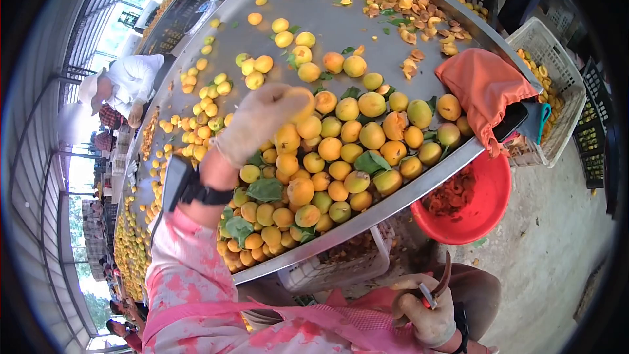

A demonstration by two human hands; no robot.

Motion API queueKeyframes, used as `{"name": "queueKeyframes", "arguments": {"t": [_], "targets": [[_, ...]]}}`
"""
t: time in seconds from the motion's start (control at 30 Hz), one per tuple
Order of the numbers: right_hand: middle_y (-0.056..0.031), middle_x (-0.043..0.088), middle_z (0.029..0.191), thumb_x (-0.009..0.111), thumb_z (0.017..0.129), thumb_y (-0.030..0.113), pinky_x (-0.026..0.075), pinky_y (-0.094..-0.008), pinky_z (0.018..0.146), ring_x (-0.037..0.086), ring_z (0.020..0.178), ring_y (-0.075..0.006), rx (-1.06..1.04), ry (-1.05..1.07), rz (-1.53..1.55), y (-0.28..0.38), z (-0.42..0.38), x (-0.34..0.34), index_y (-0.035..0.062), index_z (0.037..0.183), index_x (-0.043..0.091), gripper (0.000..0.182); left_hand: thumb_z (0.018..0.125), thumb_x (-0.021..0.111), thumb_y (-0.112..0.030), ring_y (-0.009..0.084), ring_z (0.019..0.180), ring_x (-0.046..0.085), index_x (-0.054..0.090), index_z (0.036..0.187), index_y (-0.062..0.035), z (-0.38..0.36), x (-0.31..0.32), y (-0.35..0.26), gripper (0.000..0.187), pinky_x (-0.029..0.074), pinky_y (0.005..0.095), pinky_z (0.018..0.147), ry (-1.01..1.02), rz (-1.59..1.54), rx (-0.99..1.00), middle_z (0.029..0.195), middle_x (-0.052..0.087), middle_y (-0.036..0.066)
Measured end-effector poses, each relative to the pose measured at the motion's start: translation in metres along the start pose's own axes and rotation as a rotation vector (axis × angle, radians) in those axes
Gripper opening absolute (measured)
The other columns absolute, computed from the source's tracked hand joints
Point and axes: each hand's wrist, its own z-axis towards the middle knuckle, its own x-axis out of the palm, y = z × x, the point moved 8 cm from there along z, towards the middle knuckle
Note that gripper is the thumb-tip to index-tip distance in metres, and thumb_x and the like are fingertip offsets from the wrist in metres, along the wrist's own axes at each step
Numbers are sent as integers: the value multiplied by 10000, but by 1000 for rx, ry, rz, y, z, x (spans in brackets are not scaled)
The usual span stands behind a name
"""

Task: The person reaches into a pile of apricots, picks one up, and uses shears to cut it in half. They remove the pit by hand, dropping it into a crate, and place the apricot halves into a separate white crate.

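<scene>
My left hand (pixel 262 115), in a pale thin glove, reaches over the fruit pile with its fingers closed round a yellow-orange apricot (pixel 299 105). Beneath and beside it lie many apricots (pixel 340 170), yellow to orange, with green leaves (pixel 265 189) among them. Low on the right, near my lap, my gloved right hand (pixel 429 318) is closed on a cutting tool (pixel 444 278). This tool has a curved reddish-brown part and a short silver-and-red part; its exact kind is hard to make out.
The metal table (pixel 367 26) has a raised edge. Cut apricot halves (pixel 406 3) lie at its far side. An orange cloth (pixel 481 82) drapes over the corner. Below are a red basin (pixel 488 203) and a white crate (pixel 350 262). Another person (pixel 124 85) is at left.
</scene>
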Motion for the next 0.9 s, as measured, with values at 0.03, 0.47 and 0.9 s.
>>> {"name": "queueKeyframes", "arguments": {"t": [0.03, 0.47, 0.9], "targets": [[-22, 613, 711, 553, 933, 32, 449, -220, 564, 555, 608, -80, -3, 6, -2, -2, 0, 2, -29, 1149, 606, 231, 854, 663, -401, 181, 936, 611, 678, 1030, -10, -12, 8, -5, 429, 487, 332, 810, 30, 77, -9, 969, 664, 103], [-13, 571, 717, 578, 951, 101, 355, -206, 488, 471, 545, -64, -55, -33, 49, -4, 19, 0, -9, 1181, 595, 256, 826, 661, -383, 316, 1070, 627, 633, 1191, -34, 82, -13, 45, 506, 487, 397, 914, -197, 188, 47, 1122, 657, 208], [-55, 636, 850, 572, 892, 16, 469, -239, 657, 587, 704, -107, -27, 19, -33, 14, 29, -19, -21, 1130, 616, 244, 810, 669, -407, 321, 1038, 633, 550, 1285, -12, 157, -3, 71, 629, 482, 371, 907, -244, 189, 135, 1092, 659, 201]]}}
